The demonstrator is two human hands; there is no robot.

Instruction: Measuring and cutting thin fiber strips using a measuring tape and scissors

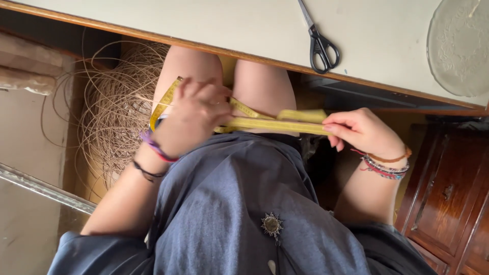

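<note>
Below the pale tabletop [214, 25] edge, left hand [191, 119] and right hand [359, 130] each pinch a limp, light yellow measuring tape [275, 124], best gripped flat between fingertips.

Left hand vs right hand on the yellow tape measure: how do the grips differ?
The left hand is closed over the tape measure, knuckles up, with tape looping past its wrist; the right hand pinches the flat tape at its fingertips. The left hand sits above the knees, the right hand off to the side. Both wear wrist bracelets and hold the same tape.
</note>
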